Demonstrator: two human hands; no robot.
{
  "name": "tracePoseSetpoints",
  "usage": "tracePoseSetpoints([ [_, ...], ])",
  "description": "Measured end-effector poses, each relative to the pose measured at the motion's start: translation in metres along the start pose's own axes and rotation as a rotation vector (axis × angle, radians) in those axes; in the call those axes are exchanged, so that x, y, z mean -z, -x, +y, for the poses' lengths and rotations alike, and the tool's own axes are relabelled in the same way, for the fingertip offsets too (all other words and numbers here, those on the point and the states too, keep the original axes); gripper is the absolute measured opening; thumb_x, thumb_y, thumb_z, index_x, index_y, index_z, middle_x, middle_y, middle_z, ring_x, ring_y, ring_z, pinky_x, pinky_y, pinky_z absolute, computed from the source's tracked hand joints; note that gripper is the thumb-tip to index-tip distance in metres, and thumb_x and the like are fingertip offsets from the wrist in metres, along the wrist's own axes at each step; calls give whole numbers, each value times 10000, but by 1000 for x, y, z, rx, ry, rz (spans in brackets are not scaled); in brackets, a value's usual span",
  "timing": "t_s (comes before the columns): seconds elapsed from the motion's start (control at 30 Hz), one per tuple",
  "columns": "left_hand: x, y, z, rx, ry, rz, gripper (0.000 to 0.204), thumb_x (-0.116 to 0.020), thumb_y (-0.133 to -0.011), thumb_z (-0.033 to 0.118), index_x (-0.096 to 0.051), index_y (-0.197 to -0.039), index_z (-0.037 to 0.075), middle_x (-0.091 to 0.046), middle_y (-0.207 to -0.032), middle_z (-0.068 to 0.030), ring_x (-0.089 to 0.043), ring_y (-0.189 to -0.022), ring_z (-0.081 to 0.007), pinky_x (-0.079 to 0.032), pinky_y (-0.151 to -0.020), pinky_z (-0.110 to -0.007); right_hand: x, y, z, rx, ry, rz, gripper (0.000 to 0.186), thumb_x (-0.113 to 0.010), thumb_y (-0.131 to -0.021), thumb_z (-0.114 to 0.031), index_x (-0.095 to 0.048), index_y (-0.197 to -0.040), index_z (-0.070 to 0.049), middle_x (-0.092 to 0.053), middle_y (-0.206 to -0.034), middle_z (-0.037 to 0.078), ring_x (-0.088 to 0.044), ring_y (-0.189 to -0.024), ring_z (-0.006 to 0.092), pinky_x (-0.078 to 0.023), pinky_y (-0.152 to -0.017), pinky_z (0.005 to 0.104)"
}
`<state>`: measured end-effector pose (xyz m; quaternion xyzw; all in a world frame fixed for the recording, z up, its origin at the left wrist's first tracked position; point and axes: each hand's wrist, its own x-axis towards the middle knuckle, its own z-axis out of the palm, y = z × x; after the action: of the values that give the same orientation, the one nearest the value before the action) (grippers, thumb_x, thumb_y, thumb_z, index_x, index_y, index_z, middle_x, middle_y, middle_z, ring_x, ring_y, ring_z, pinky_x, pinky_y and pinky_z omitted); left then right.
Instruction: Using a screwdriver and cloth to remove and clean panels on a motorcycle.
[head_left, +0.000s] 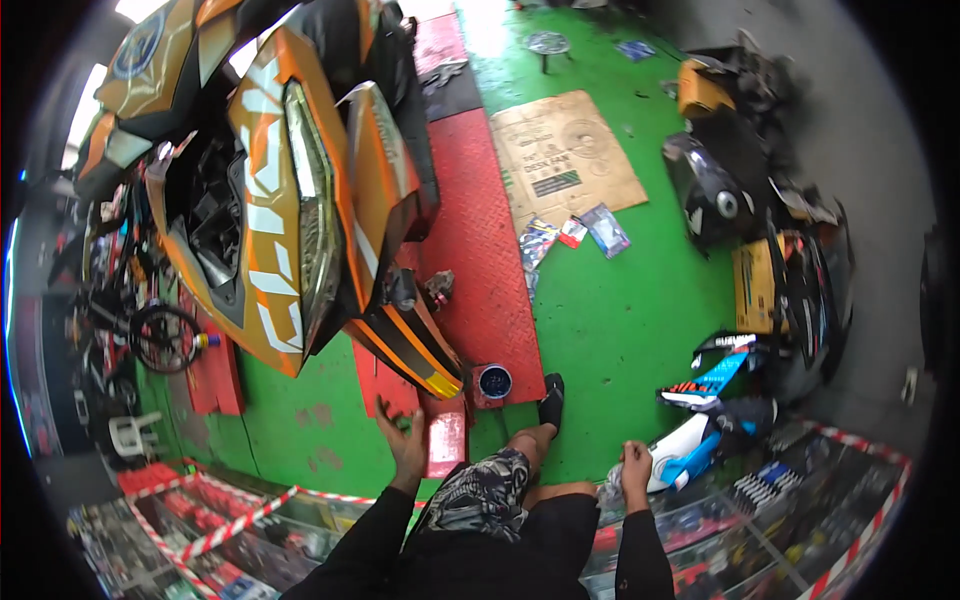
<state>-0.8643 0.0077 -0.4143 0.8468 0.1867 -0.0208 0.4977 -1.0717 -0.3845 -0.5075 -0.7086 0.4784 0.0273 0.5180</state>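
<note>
The orange motorcycle (275,215) is borne by a red platform (490,285), left of centre; its striped front fender (413,347) is placed just beyond the left hand (404,438), which is spread and seemingly empty. The fender is judged light, stiff, slick and easily scratched, best held by both side edges. The right hand (636,470) is curled; whether anything is gripped cannot be told. Access is obstructed by a round tub (495,382) near the fender's tip; a blue-and-white fairing (690,450) is seen beside the right hand.
</note>
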Motion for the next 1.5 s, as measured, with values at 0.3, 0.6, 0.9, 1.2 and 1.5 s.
tracePoseSetpoints([
  [0.3, -80, -109, 111, -219, -557, 603, 1172, -883, -667, 334, -167, -1535, 7, -221, -1535, -303, -257, -1415, -456, -292, -1135, -548, -197, -131, -324, 594, 134, -621, 175, -605, -949, -150, -656, -976, 15, -659, -836, 71, -600, -772, 142, -481, -719, 300],
  [0.6, -10, -113, 58, -233, -585, 540, 1175, -885, -601, 448, -269, -1488, -15, -343, -1437, -352, -399, -1290, -529, -390, -1052, -552, -342, -156, -417, 720, 120, -1097, 202, -597, -959, -144, -646, -1102, -10, -659, -894, 53, -599, -825, 136, -476, -724, 297],
  [0.9, 118, -134, 6, -143, -666, 218, 815, -832, -600, 503, -585, -1255, 85, -595, -1222, -192, -577, -1117, -385, -481, -936, -460, -406, -144, -401, 498, -82, -1277, 338, -562, -993, -124, -518, -1307, -6, -632, -1150, 66, -573, -1101, 159, -467, -952, 315],
  [1.2, 146, -149, -23, -287, -679, 344, 954, -814, -577, 558, -521, -1365, 107, -632, -1091, -151, -614, -990, -377, -495, -849, -467, -436, -126, -398, 903, -259, -1457, 302, -529, -976, -140, -581, -1241, -6, -650, -1123, 114, -620, -971, 208, -518, -862, 344],
  [1.5, 67, -127, -58, -419, -804, 1152, 580, -739, -793, 419, -632, -1273, 111, -587, -1265, -129, -541, -1157, -344, -405, -992, -452, -501, -125, -394, 945, -826, -1550, 427, -554, -981, -184, -453, -1377, -58, -526, -928, 19, -496, -727, 111, -422, -587, 259],
])
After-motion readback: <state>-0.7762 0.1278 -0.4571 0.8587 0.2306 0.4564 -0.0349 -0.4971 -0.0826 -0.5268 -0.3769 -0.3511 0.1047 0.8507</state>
